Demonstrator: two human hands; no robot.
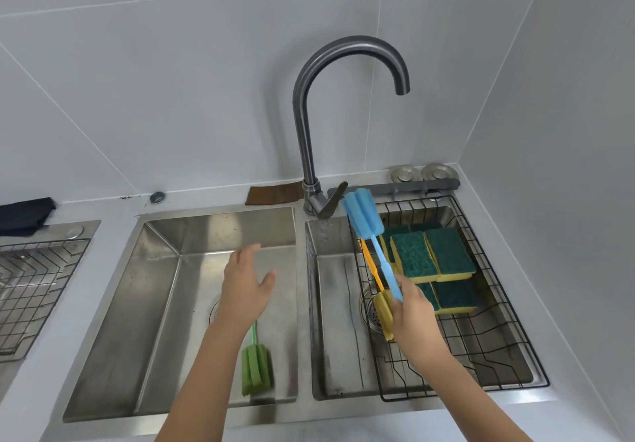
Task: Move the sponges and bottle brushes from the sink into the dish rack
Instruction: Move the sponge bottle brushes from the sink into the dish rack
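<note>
steel double sink point(220, 232): one green brush point(257, 366) lies in the left basin. the rack point(508, 307) holds four sponges point(436, 259) and one yellow brush point(381, 304). your right hand point(412, 307) grips one blue brush point(372, 239); your left hand point(245, 287) is spread, holding nothing.

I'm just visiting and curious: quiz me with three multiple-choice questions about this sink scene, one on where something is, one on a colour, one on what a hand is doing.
1. Where does the green bottle brush lie?
A. In the left sink basin
B. In the dish rack
C. On the counter

2. What colour is the bottle brush held in the right hand?
A. Green
B. Red
C. Blue

3. What is the left hand doing?
A. Gripping a sponge
B. Open and holding nothing
C. Turning the faucet

Answers:
1. A, it rests on the left sink basin floor beside the left forearm.
2. C, the blue bottle brush has a blue foam head and handle.
3. B, its fingers are spread above the basin, holding nothing.
</note>
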